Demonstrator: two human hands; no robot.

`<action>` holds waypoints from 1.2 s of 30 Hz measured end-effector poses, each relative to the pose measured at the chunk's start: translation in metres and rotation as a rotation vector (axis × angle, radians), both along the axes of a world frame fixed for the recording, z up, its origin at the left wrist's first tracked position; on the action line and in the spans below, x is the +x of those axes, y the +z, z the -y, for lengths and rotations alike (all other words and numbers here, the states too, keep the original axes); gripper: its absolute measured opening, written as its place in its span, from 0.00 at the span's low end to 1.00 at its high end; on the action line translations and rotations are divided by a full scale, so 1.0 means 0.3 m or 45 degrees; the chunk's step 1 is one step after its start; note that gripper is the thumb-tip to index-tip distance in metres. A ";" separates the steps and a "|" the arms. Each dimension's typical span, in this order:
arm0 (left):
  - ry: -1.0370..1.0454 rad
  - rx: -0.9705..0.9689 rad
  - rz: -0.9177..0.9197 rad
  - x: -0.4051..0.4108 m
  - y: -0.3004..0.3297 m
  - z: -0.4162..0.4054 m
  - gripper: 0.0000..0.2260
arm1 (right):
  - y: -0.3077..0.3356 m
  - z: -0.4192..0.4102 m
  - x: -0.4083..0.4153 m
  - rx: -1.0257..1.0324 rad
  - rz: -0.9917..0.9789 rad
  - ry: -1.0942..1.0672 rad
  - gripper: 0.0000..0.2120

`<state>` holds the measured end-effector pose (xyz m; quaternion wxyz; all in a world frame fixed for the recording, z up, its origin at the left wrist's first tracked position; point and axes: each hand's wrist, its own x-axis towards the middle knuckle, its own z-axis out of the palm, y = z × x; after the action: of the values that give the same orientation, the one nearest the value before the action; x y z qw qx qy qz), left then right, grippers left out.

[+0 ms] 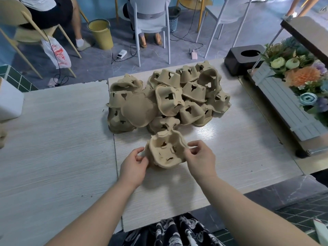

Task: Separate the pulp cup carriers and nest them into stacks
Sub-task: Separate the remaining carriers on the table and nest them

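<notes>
Two bare hands hold one pulp cup carrier point(166, 150) above a pale wood-grain table point(53, 139), its hollow side tilted toward the camera. The left hand point(134, 166) pinches the carrier's left edge, fingers point(139, 154) curled in and thumb pressed near the rim. The right hand point(200, 157) grips the right edge, fingers point(194, 148) bent round the rim. Whether a second carrier is nested behind the one in hand cannot be told.

Just beyond the fingertips, a loose pile of carriers point(170, 100) lies on the table, roughly twenty by rough count, many overlapping too closely to number exactly. Most sit upside down or on their sides; the nearest one almost touches the held carrier.

Farther off to the right of the right hand stand one black box point(237, 63) with a round hole and one planter of artificial flowers point(298, 73). Beyond the pile, on the floor, are one yellow bucket point(101, 33) and one white plastic bag point(55, 52) with red printing too blurred to read.
</notes>
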<state>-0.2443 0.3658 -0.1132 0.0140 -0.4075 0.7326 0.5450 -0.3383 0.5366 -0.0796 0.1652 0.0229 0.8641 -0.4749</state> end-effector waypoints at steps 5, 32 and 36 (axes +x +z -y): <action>0.090 0.122 -0.084 0.007 0.019 -0.009 0.13 | -0.017 0.016 0.017 0.142 0.034 0.102 0.07; 0.280 0.830 -0.323 -0.011 0.172 0.106 0.09 | 0.196 0.249 -0.193 0.245 -0.415 0.316 0.33; 0.301 0.818 -0.333 0.008 0.181 0.150 0.11 | 0.219 0.355 -0.279 0.534 -0.396 0.461 0.41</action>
<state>-0.2420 0.3208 -0.0590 -0.0154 -0.3910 0.4675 0.7927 -0.4220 0.4301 -0.0139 0.1046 -0.1708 0.9481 -0.2471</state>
